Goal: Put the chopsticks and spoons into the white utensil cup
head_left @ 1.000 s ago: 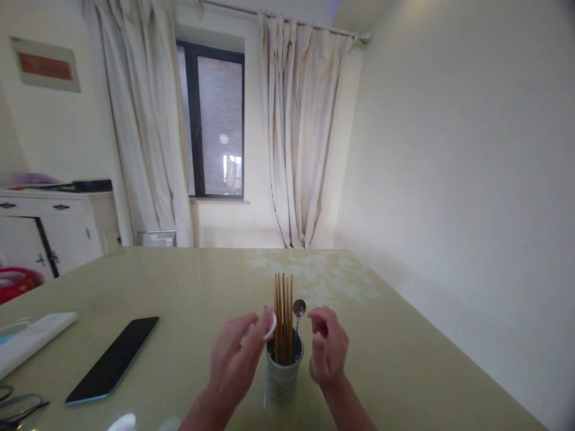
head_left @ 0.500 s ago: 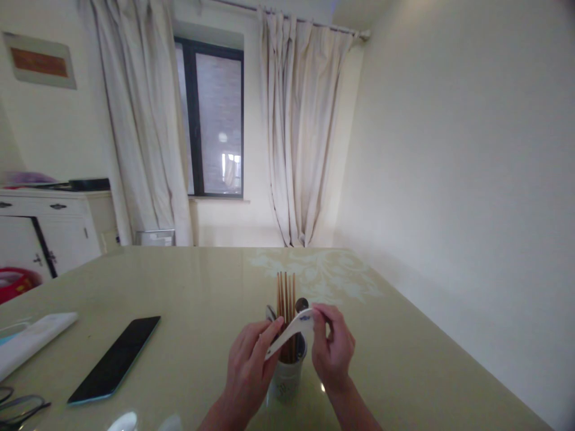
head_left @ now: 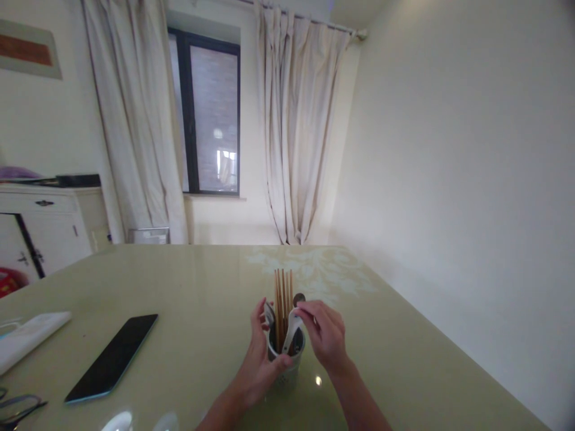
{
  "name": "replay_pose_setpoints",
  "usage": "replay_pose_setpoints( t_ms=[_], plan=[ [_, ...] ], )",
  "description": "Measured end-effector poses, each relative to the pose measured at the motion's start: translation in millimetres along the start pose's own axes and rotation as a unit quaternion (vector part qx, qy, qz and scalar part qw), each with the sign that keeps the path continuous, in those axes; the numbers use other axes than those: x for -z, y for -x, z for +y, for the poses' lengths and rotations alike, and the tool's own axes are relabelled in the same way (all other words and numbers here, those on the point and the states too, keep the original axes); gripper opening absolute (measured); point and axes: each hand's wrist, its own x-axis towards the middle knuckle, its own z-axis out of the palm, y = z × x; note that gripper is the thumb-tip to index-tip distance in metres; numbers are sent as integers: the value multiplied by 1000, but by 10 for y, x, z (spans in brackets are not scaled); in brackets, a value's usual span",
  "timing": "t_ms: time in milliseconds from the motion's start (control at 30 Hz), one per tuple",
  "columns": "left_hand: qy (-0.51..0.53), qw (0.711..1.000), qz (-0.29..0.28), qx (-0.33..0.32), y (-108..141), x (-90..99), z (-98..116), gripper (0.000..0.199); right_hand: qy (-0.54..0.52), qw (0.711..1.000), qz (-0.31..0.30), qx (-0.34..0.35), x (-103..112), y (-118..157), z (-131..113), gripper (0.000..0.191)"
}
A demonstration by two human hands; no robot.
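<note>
A utensil cup (head_left: 287,372) stands upright on the table, holding several wooden chopsticks (head_left: 278,305), a metal spoon (head_left: 269,313) at its left side and a dark round-ended spoon (head_left: 299,297) at the back right. My left hand (head_left: 258,353) is wrapped round the cup's left side, its thumb across the front of the rim and its fingers by the metal spoon. Between my right thumb and fingers is the bowl end of a white ceramic spoon (head_left: 293,328). My right hand (head_left: 326,335) tilts it so that its handle points down into the cup's mouth.
A black phone (head_left: 112,358) lies on the glossy table (head_left: 202,293) to the left. Beyond it are a white flat object (head_left: 33,338) and a pair of glasses (head_left: 20,408), cut by the frame edge. A wall (head_left: 449,209) runs along the table's right side.
My left hand has let go of the ceramic spoon's handle and taken hold of the cup. My right hand has brought the spoon to a steeper angle, handle end down in the cup's mouth.
</note>
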Motion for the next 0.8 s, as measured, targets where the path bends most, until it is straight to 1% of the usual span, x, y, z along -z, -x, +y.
replay_pose_setpoints(
  t_ms=[67, 100, 167, 300, 367, 533, 633, 733, 800],
  plan=[
    [60, 997, -53, 25, -13, -20, 20, 138, 5, 999, -41, 14, -1, -19, -12, 5],
    [80, 994, -71, 30, -20, -27, 32, 140, 10, 998, -56, 19, 2, -30, -16, 5],
    [90, 991, -92, 37, -32, -27, 60, 136, 20, 997, -77, 23, 12, -53, -23, 8],
    [20, 992, -113, 48, -50, 14, 117, 104, 48, 992, -118, 18, 33, -89, -41, 14],
    [-14, 992, -120, 46, -58, 38, 130, 94, 62, 987, -147, 18, 39, -98, -50, 17],
    [-59, 987, -145, 34, -75, 94, 111, 89, 77, 977, -199, 14, 62, -110, -75, 22],
    [-116, 983, -137, 25, -83, 138, 109, 87, 71, 972, -225, 2, 82, -124, -91, 21],
    [-181, 974, -132, 13, -86, 186, 82, 84, 62, 973, -222, -3, 77, -120, -86, 18],
    [-197, 971, -131, 20, -84, 212, 26, 87, 69, 974, -214, 0, 51, -96, -64, 18]
  ],
)
